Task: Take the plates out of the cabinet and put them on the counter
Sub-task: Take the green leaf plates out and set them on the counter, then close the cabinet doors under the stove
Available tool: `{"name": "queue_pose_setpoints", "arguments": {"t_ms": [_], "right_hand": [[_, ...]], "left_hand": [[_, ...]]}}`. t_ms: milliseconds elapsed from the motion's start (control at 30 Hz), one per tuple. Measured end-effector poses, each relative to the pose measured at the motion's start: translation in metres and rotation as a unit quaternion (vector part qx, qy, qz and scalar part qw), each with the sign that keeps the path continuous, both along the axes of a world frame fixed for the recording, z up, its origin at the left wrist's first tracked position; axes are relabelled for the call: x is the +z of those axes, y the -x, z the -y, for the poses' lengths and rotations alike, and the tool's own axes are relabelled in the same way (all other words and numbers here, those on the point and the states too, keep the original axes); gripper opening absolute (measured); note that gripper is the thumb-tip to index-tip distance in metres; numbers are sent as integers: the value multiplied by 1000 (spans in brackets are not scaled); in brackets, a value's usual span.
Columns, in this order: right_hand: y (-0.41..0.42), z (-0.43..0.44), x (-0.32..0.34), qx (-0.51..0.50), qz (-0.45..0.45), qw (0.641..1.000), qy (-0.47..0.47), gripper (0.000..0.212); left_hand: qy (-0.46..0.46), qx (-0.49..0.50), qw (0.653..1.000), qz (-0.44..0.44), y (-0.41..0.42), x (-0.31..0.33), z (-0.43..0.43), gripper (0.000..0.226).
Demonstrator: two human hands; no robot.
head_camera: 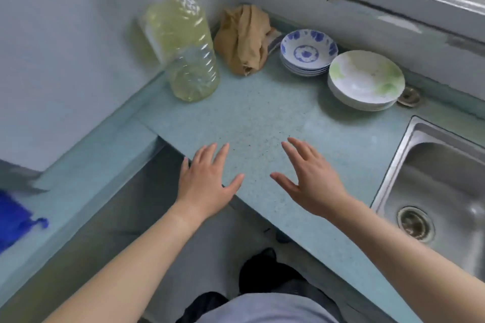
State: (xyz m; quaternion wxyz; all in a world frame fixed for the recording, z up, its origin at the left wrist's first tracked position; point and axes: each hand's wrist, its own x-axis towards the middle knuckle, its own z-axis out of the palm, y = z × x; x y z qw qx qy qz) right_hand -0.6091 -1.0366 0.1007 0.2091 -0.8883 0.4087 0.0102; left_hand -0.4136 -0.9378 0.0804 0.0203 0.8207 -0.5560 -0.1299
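Note:
A stack of white plates with blue flowers stands on the pale green counter near the back wall. Just right of it sits a stack of white plates with green leaf marks. My left hand hovers flat over the counter's front edge, fingers spread, holding nothing. My right hand is beside it, also flat and spread, holding nothing. Both hands are well in front of the plates. No cabinet is visible.
A big clear oil bottle stands at the back left, with a crumpled tan cloth beside it. A steel sink lies to the right, a small metal fitting behind the green plates. Something blue lies at far left.

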Motion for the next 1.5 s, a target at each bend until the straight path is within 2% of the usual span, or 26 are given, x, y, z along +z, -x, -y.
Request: {"name": "queue_pose_setpoints", "arguments": {"t_ms": [233, 367, 467, 767, 933, 1133, 1300, 1433, 1500], "right_hand": [[-85, -141, -9, 148, 26, 988, -43, 73], [-123, -245, -16, 239, 42, 970, -34, 71], [-148, -328, -21, 311, 57, 947, -46, 69], [-211, -480, -50, 410, 58, 906, -90, 61], [-260, -507, -81, 451, 31, 888, -90, 59], [-345, -502, -125, 512, 13, 858, -50, 56], [-425, -507, -157, 592, 82, 801, -33, 47], [-478, -522, -177, 655, 147, 741, 20, 47], [-495, -531, -180, 661, 166, 731, 38, 47]], "left_hand": [[14, 178, 984, 14, -39, -4, -189, 78], [17, 276, 961, 17, -44, -7, -324, 88], [3, 344, 938, 33, -42, -8, -428, 79], [-11, 444, 895, 51, -70, -15, -593, 71], [-9, 503, 864, 10, -79, -57, -628, 67], [24, 560, 825, -68, -102, -107, -608, 62], [55, 639, 759, -112, -145, -140, -587, 58], [148, 691, 691, -150, -180, -163, -576, 57], [188, 695, 674, -165, -186, -172, -572, 54]]}}
